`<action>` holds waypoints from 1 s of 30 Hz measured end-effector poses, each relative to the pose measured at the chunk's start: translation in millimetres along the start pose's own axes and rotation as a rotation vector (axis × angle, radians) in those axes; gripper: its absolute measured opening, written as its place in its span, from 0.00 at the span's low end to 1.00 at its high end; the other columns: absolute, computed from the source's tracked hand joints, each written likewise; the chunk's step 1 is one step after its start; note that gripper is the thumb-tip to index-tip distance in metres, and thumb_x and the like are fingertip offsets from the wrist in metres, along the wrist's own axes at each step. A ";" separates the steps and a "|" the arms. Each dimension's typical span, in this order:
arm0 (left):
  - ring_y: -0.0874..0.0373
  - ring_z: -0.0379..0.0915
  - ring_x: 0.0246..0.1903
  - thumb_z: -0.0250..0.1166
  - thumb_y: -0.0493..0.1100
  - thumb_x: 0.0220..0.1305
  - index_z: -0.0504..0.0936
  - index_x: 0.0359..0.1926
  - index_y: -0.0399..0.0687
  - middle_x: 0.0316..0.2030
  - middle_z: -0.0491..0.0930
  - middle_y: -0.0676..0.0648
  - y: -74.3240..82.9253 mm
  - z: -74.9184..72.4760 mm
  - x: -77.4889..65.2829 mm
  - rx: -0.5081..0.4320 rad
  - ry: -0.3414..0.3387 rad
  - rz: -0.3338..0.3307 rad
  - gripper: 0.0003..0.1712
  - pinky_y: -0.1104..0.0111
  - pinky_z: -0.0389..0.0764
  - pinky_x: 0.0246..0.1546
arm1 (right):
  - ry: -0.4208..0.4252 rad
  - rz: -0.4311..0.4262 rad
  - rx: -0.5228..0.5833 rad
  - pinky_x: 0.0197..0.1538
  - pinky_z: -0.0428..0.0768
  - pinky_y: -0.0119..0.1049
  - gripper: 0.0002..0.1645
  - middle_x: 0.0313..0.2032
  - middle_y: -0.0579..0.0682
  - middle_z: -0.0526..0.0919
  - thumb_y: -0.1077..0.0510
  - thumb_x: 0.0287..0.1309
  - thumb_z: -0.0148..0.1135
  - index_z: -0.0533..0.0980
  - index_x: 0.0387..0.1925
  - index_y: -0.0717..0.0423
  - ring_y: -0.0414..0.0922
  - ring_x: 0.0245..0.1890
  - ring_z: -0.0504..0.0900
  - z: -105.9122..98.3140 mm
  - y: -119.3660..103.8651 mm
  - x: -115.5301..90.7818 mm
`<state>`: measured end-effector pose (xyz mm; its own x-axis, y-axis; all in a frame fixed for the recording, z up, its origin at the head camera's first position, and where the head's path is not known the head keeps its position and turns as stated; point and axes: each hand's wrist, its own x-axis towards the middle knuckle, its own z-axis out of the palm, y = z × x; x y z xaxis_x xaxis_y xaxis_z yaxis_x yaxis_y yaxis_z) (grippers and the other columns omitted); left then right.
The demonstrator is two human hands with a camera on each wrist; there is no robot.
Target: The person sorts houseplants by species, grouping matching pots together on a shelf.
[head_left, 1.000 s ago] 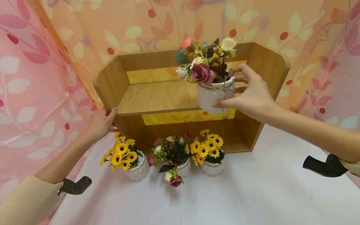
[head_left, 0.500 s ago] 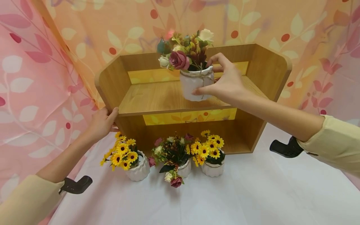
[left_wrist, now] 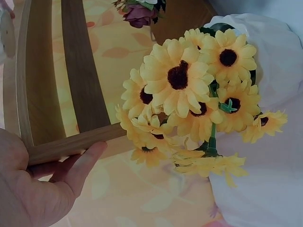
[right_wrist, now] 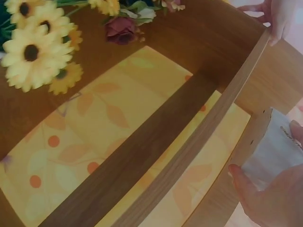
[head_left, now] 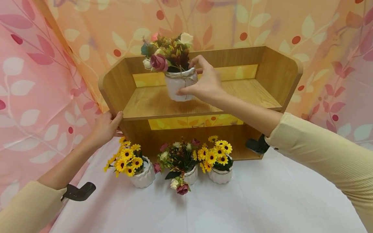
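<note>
My right hand (head_left: 209, 82) grips a white flower pot (head_left: 174, 84) by its right side, thumb in front and fingers near the rim. It holds mixed artificial roses and leaves, with twine tied round it. The pot is held upright over the upper board of a two-tier wooden shelf (head_left: 142, 102), left of its middle; whether it touches the board I cannot tell. My left hand (head_left: 105, 128) grips the shelf's left side panel at the front edge. In the left wrist view, thumb and fingers lie on either side of that wooden edge (left_wrist: 71, 144).
On the white tablecloth (head_left: 233, 207) before the shelf stand a left sunflower pot (head_left: 142, 176), a rose pot (head_left: 190, 176) in the middle and a right sunflower pot (head_left: 220, 175). The left one is close below my left hand. A patterned curtain (head_left: 227, 26) hangs behind.
My right hand has carried the rose pot leftward and a little up, from the shelf's right half to left of its middle. My left hand and the pots on the tablecloth have stayed put.
</note>
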<state>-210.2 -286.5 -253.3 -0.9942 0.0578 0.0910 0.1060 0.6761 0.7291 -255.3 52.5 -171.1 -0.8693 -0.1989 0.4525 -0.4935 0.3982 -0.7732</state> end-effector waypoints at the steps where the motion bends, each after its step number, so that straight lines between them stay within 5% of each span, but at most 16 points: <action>1: 0.25 0.80 0.56 0.38 0.54 0.86 0.52 0.77 0.20 0.66 0.70 0.18 -0.2 -0.1 0.0 0.002 -0.002 0.000 0.40 0.59 0.91 0.38 | -0.003 -0.004 0.000 0.53 0.83 0.46 0.43 0.60 0.51 0.79 0.58 0.38 0.89 0.69 0.53 0.51 0.50 0.66 0.75 3.7 -0.3 2.0; 11: 0.25 0.80 0.57 0.39 0.57 0.86 0.54 0.77 0.21 0.67 0.70 0.20 2.5 0.9 -3.1 -0.002 -0.006 -0.010 0.41 0.56 0.91 0.41 | 0.008 -0.033 -0.014 0.53 0.83 0.44 0.42 0.58 0.53 0.83 0.58 0.38 0.88 0.70 0.52 0.51 0.52 0.63 0.78 34.3 -1.6 20.3; 30: 0.25 0.78 0.60 0.39 0.58 0.86 0.53 0.78 0.23 0.68 0.69 0.21 3.3 4.6 -5.0 0.001 -0.005 -0.010 0.42 0.53 0.89 0.45 | -0.021 -0.022 -0.038 0.32 0.67 0.33 0.42 0.41 0.52 0.76 0.56 0.42 0.89 0.69 0.54 0.53 0.45 0.35 0.69 62.7 17.9 22.9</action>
<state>-204.9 -281.1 -254.4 -0.9952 0.0551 0.0805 0.0964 0.6778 0.7289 -285.7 -1.1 -202.4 -0.8588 -0.2263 0.4597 -0.5116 0.4273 -0.7454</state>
